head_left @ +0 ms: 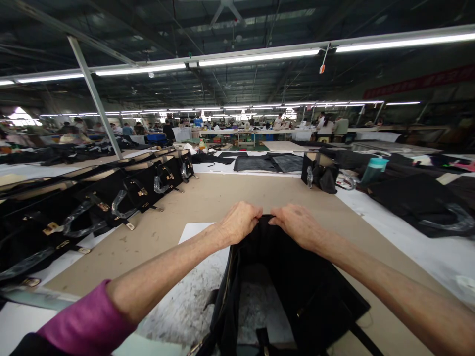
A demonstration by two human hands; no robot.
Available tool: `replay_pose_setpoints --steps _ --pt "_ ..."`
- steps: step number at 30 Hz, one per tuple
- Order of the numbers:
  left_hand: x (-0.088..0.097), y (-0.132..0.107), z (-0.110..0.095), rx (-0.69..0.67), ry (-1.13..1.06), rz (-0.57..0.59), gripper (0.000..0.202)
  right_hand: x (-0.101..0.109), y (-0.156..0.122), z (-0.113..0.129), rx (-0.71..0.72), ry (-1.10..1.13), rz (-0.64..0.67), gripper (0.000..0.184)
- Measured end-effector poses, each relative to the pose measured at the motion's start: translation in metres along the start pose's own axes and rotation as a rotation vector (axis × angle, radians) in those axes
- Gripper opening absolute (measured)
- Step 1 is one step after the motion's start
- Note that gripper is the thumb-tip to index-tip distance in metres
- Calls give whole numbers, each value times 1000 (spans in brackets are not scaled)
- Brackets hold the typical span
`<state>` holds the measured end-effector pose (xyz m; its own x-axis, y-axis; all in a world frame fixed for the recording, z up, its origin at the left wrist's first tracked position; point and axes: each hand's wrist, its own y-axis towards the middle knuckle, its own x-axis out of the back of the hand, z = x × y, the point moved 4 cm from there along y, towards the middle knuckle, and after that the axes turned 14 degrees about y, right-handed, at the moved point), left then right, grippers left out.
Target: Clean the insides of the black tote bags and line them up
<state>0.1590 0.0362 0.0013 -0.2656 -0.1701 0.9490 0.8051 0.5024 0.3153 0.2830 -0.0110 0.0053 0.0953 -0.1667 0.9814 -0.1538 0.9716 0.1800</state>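
Nearest me, at near centre, is the black bag piece (315,291), opened out partly over a stained white sheet (178,306). At its far top edge I have my left hand (239,222) and right hand (297,225) side by side, a small gap between them, both pinching the black material. A brown board (208,193) spreads beyond. To the left I see a row of black bags (107,190) with metal clasps; to the right, a flat black bag (408,202). Farther right stand a turquoise-lidded bottle (373,172) and an upright bag (327,182). Beyond lie flat black pieces (252,163), then people (325,127) under bright tube lights (260,58).
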Motion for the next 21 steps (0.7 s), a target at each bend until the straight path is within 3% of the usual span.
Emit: replay_pose_setpoints --steps 5,8,13,18,21 --pt "0 -1 2 55 8 -8 15 1 5 1 -28 23 -13 21" --pt "-2 -1 6 93 -65 -9 23 0 9 7 43 124 9 18" --pt "0 -4 14 181 -201 65 29 -1 14 11 82 227 46 26" --pt "21 -32 3 338 -292 190 82 4 12 10 33 258 73 27" --pt "30 -44 -6 333 -213 268 96 11 7 7 -36 244 88 28"
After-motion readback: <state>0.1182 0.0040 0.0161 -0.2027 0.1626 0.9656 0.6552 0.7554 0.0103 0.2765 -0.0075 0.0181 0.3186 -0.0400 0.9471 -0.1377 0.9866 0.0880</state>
